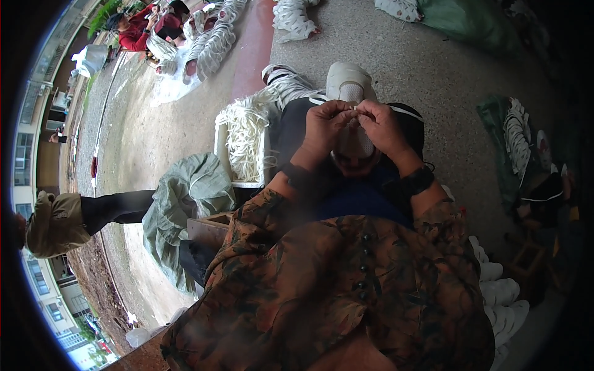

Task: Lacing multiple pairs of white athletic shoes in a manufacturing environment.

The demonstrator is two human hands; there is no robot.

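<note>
white shoe (348, 86): matt mesh cloth, smooth rubbery toe. laces (246, 139): woven cotton-like cord. floor (433, 62): rough speckled concrete.

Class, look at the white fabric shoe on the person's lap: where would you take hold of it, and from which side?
Probably grip the white fabric shoe by its rounded toe end, coming from the far side. That end sticks out bare beyond the left hand and right hand, which meet over its middle, pinching something thin and white. The near end is hidden beneath the hands and lap.
</note>
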